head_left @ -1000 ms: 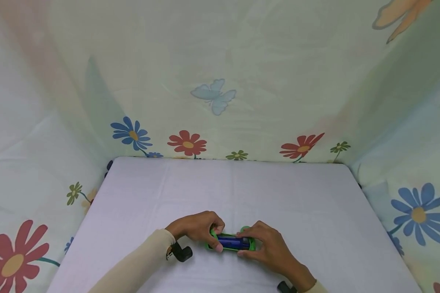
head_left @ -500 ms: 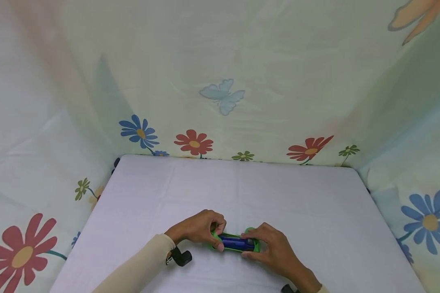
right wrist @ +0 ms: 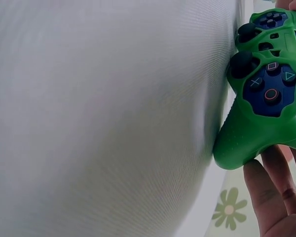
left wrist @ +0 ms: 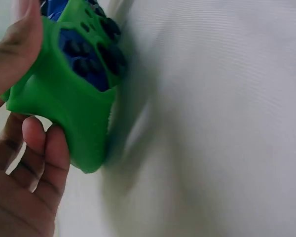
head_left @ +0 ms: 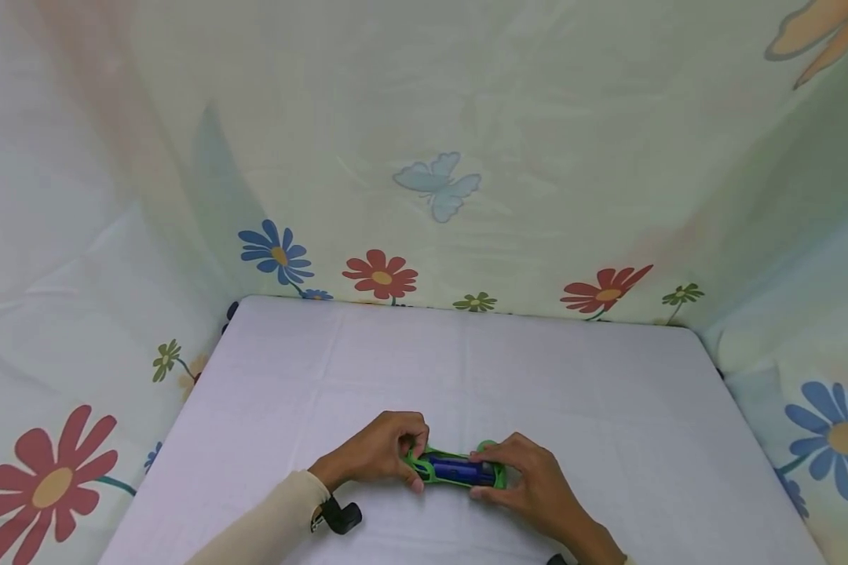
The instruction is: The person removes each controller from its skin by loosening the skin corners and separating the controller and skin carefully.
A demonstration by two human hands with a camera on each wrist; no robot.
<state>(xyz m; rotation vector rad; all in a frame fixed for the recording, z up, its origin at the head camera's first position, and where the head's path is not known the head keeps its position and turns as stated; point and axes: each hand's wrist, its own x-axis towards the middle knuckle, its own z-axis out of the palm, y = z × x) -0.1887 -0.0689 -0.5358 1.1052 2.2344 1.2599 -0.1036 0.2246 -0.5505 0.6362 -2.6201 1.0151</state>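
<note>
A blue game controller [head_left: 459, 471] in a green rubbery sleeve [left wrist: 69, 98] lies low over the white cloth, thumbsticks facing the cloth. My left hand [head_left: 385, 451] grips its left end, thumb on the near side and fingers curled at the far side. At the other end my right hand [head_left: 533, 475] holds it between thumb and fingers. In the right wrist view, the symbol buttons [right wrist: 271, 84] and a black thumbstick [right wrist: 242, 64] show through openings in the sleeve. Blue body shows bare along the middle in the head view; the hands hide parts of both ends.
A white-covered table [head_left: 367, 353] spreads around the hands. Behind and beside it hangs a pale curtain [head_left: 537, 157] printed with flowers and a butterfly. A black wrist device [head_left: 342, 515] sits on the left wrist.
The head view has swung slightly left. My left thumb has shifted outward along the controller, and more green sleeve shows at its left end. The right hand keeps its hold.
</note>
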